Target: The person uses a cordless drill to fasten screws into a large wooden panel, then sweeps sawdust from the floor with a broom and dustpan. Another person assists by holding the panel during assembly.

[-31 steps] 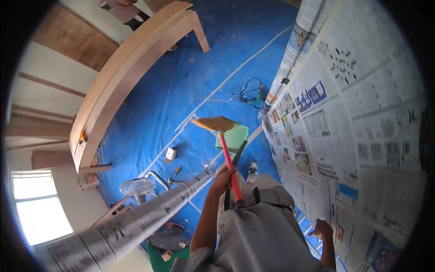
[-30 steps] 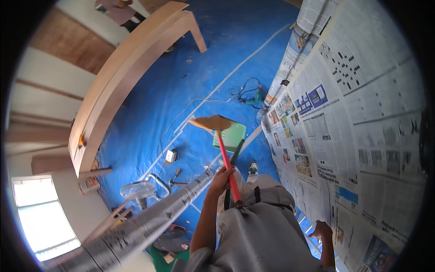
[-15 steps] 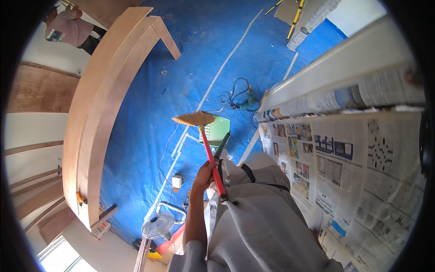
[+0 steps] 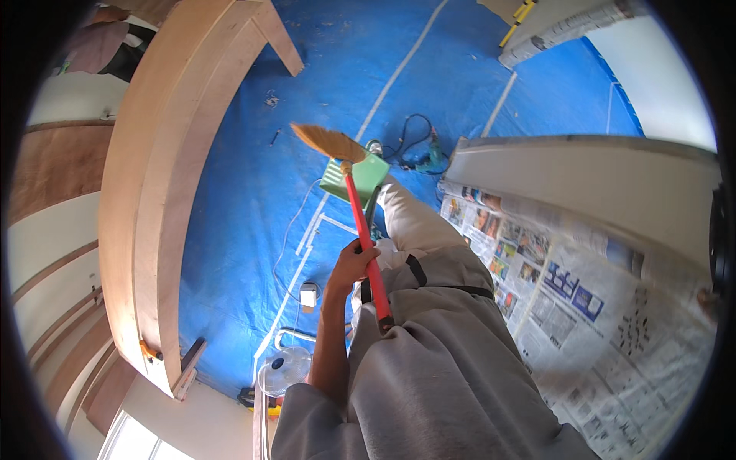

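My left hand (image 4: pixel 352 264) is closed around the red handle of a broom (image 4: pixel 356 203). Its tan bristle head (image 4: pixel 330 143) points away from me, and the lower end of the handle lies against my grey shirt. Beneath the broom is a green dustpan (image 4: pixel 359 178), its dark handle running back toward the same hand. Whether the fingers wrap that handle too is hidden behind the broom and my wrist. My right hand does not show.
Blue sheeting (image 4: pixel 238 192) with pale tape lines covers the floor. Ahead lies a green corded power drill (image 4: pixel 435 159). A long wooden bench-like piece (image 4: pixel 153 192) curves along the left; a newspaper-covered surface (image 4: pixel 567 307) flanks my right. A fan (image 4: pixel 287 372) stands behind-left. Another person (image 4: pixel 100 46) is far left.
I have moved forward, one leg now stretching out ahead. Broom and dustpan have travelled forward with me, the dustpan shifting across the floor sheet. My left hand keeps its grip.
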`<state>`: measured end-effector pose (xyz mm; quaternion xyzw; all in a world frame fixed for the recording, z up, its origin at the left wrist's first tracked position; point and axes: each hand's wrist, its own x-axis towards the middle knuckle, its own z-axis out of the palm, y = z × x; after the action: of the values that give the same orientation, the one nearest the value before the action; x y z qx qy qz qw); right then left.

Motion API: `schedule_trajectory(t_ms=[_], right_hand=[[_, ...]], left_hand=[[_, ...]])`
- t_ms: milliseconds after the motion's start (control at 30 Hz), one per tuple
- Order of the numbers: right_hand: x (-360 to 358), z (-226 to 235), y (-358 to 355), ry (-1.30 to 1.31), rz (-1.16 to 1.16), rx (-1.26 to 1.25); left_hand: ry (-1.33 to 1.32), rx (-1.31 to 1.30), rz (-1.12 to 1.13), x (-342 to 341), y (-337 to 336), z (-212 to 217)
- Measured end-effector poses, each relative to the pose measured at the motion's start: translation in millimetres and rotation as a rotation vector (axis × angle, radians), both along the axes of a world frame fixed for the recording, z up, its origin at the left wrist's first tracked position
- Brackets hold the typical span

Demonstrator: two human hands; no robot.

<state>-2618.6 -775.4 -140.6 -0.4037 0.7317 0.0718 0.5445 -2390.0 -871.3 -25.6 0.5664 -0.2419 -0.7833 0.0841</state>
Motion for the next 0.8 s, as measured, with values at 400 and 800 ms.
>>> schedule_trajectory(t_ms=[400,800], right_hand=[[-199,-24,-92,0.188,-0.311,-0.202],[-128,220,-719,-0.384,0.369,-0.038]], left_hand=[[0.040,-0.011,-0.083,-79,-298,15],[0.200,-0.103,-0.019,-165,-594,7]])
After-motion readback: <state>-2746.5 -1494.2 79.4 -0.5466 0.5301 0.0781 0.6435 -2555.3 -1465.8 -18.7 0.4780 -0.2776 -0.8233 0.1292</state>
